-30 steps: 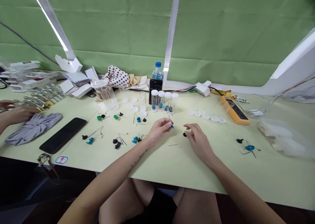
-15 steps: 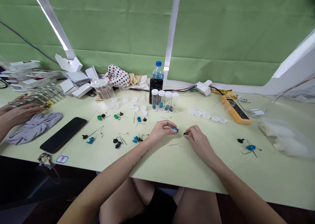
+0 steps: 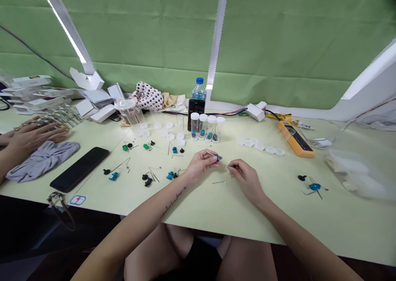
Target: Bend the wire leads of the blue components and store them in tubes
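My left hand [image 3: 200, 165] pinches a small blue part [image 3: 218, 158] with a thin metal pin sticking up from it, just above the pale green table [image 3: 216, 207]. My right hand [image 3: 244, 176] is a little to its right, fingers curled in a pinch on something too small to make out. A bent metal pin [image 3: 220, 182] lies on the table between and below the two hands. Behind them stand several clear tubes with white caps [image 3: 206, 127], blue parts inside.
Loose blue, green and black parts [image 3: 145, 178] and white caps [image 3: 260, 146] lie scattered. A black phone [image 3: 79, 169], grey cloth [image 3: 43, 158], yellow meter [image 3: 295, 139], water bottle [image 3: 198, 92] and another blue part [image 3: 314, 186] are about. Another person's hand [image 3: 29, 136] rests at far left.
My left hand dipped to the table with the blue part and lifted it again. My right hand closed on the small black piece and drew slightly left. The other person's hand slid right.
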`<control>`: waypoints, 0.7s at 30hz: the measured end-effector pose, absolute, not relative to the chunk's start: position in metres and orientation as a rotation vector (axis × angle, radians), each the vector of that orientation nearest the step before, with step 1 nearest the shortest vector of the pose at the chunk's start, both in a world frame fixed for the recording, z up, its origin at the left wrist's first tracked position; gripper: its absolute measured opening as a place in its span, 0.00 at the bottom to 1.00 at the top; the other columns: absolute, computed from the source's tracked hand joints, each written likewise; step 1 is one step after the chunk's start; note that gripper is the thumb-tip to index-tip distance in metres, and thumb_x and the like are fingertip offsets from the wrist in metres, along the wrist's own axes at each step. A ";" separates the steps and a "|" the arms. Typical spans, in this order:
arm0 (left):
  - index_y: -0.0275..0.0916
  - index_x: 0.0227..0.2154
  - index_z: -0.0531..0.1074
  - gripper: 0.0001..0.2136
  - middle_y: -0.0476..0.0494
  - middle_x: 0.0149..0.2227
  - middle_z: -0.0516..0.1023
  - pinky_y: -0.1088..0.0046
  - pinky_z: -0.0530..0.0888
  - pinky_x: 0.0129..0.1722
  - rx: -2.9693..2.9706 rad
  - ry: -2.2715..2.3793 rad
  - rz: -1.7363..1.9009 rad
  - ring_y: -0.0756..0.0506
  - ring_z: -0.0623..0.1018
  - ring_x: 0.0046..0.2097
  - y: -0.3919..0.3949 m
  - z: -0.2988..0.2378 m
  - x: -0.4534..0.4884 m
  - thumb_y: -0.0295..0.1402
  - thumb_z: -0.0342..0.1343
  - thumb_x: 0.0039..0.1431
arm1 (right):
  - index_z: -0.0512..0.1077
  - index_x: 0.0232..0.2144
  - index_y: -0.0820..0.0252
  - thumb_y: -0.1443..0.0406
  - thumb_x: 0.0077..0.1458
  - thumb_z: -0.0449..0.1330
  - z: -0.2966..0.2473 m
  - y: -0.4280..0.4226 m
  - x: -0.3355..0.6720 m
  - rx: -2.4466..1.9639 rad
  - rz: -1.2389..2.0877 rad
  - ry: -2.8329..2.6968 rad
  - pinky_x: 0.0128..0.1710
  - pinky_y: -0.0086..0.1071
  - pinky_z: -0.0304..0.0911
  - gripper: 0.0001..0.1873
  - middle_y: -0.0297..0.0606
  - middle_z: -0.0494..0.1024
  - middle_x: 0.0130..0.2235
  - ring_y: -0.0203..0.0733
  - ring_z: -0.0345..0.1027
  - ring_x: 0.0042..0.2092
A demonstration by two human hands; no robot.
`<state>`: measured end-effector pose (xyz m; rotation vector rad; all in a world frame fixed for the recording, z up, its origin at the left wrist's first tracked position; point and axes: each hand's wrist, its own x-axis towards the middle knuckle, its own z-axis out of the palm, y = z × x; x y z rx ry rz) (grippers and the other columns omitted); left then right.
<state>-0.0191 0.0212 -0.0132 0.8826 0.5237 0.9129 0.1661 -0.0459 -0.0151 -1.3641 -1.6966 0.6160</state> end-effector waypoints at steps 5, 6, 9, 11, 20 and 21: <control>0.32 0.33 0.70 0.16 0.41 0.35 0.78 0.65 0.72 0.46 0.840 0.535 0.969 0.48 0.78 0.35 0.023 -0.021 -0.016 0.31 0.67 0.41 | 0.72 0.40 0.54 0.60 0.61 0.46 -0.017 -0.027 0.159 -1.272 0.564 -1.671 0.36 0.36 0.65 0.15 0.40 0.71 0.41 0.39 0.65 0.34; 0.32 0.33 0.70 0.16 0.43 0.34 0.78 0.64 0.71 0.46 0.839 0.544 0.989 0.48 0.78 0.35 0.023 -0.022 -0.015 0.30 0.67 0.41 | 0.72 0.42 0.54 0.60 0.61 0.46 -0.017 -0.021 0.159 -1.278 0.537 -1.668 0.37 0.36 0.64 0.16 0.40 0.71 0.41 0.39 0.65 0.35; 0.32 0.32 0.70 0.16 0.45 0.31 0.77 0.61 0.71 0.47 0.867 0.579 1.054 0.48 0.77 0.33 0.023 -0.025 -0.013 0.29 0.68 0.39 | 0.70 0.48 0.53 0.61 0.61 0.47 -0.020 -0.004 0.158 -1.278 0.497 -1.616 0.41 0.38 0.64 0.18 0.39 0.67 0.40 0.39 0.65 0.38; 0.33 0.33 0.70 0.16 0.45 0.32 0.77 0.60 0.71 0.46 0.894 0.604 1.083 0.48 0.77 0.33 0.023 -0.025 -0.011 0.29 0.68 0.39 | 0.69 0.50 0.52 0.60 0.60 0.47 -0.022 0.002 0.158 -1.249 0.537 -1.558 0.42 0.38 0.65 0.18 0.38 0.65 0.42 0.38 0.66 0.39; 0.34 0.32 0.71 0.15 0.44 0.33 0.79 0.66 0.69 0.45 0.889 0.620 1.125 0.48 0.77 0.36 0.031 -0.024 -0.003 0.28 0.68 0.39 | 0.71 0.36 0.54 0.59 0.55 0.56 -0.022 -0.009 0.160 -1.170 0.629 -1.507 0.36 0.36 0.68 0.08 0.40 0.69 0.41 0.42 0.67 0.39; 0.34 0.32 0.71 0.15 0.44 0.32 0.79 0.66 0.69 0.46 0.863 0.603 1.119 0.48 0.77 0.36 0.031 -0.024 -0.004 0.28 0.68 0.39 | 0.72 0.36 0.54 0.60 0.56 0.56 -0.020 -0.010 0.159 -1.163 0.619 -1.530 0.38 0.36 0.68 0.08 0.40 0.69 0.41 0.42 0.67 0.40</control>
